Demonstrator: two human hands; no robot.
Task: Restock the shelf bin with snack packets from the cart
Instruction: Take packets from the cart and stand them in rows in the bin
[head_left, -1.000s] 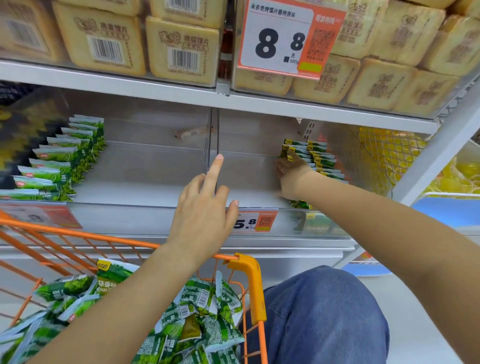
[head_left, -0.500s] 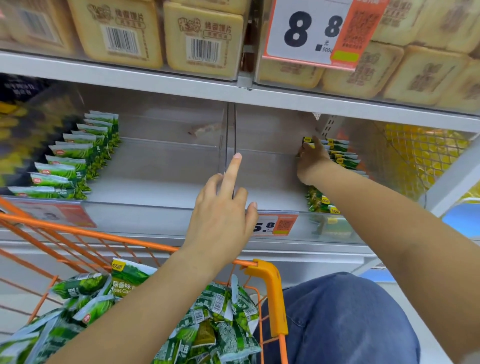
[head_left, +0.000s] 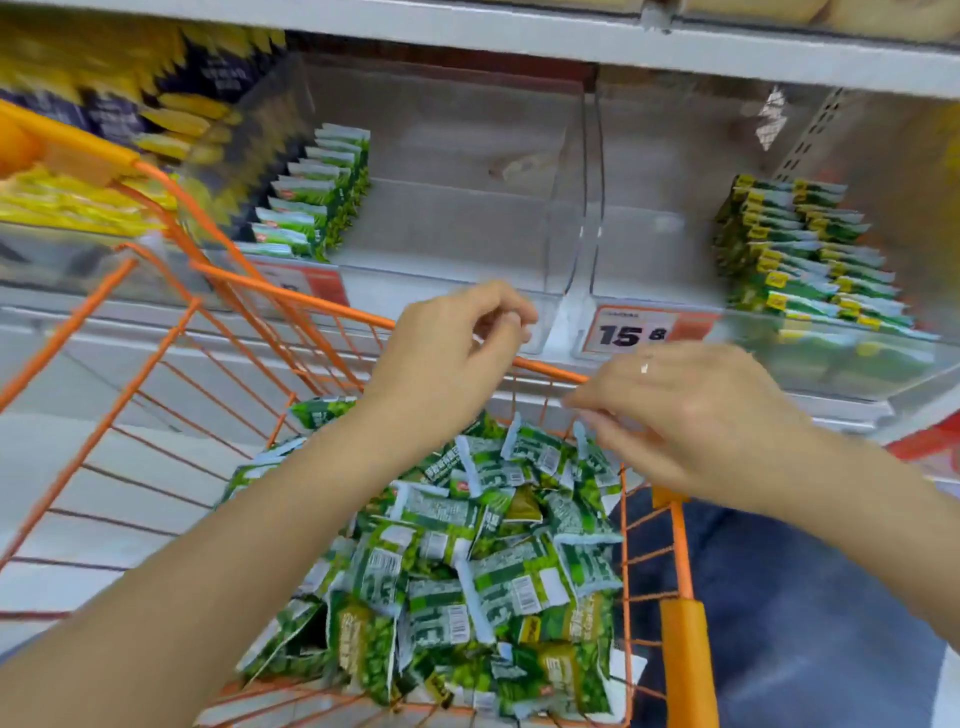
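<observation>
Head view: both hands are held over the orange cart of green snack packets. Nothing is gripped; the left hand is loosely curled, the right hand relaxed.

A price tag on the front edge of the clear shelf bin reads "15" and a smaller "8" — print on the snack packets is too blurred to read.

The cart is orange-coated metal wire. Its packets are glossy plastic film. The shelf bin is clear, smooth plastic.
</observation>
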